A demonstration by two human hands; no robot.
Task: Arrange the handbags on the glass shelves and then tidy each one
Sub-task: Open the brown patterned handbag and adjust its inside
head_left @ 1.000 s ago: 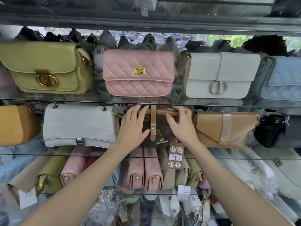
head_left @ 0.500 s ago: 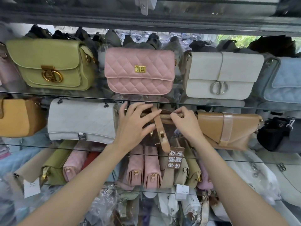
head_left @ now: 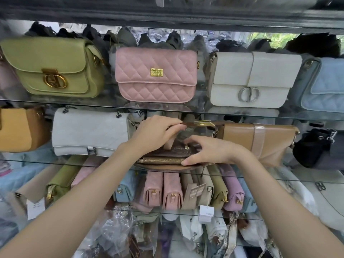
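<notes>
- Brown handbag [head_left: 173, 155] lies on middle glass shelf [head_left: 55, 162], between white quilted bag [head_left: 89, 133] on its left and tan flap bag [head_left: 260, 140] on its right; tipped back, open top facing the camera, gold zipper [head_left: 162, 161] running left-right along the near edge.
- Long axis: left-right, parallel to shelf front.
- Left hand [head_left: 154, 133]: above the bag body, fingers curled, pinching the lifted flap [head_left: 195, 124] with its gold clasp plate and holding it up near the shelf overhead.
- Right hand [head_left: 210, 151]: lower and nearer, resting over the bag's right end, fingers fairly straight and pointing left across the opening, thumb at the zipper edge; no clear grip on anything.
- Key relation: bag opening sits directly under the right fingers and below the left hand; flap hinges along the far edge, so closing likely means bringing it down toward the camera.
- Judgement: tidying step on this bag; right hand is closer for tucking or steadying.
- Upper shelf: green bag [head_left: 54, 66], pink quilted bag [head_left: 156, 75], cream bag [head_left: 253, 79] stand upright.
</notes>
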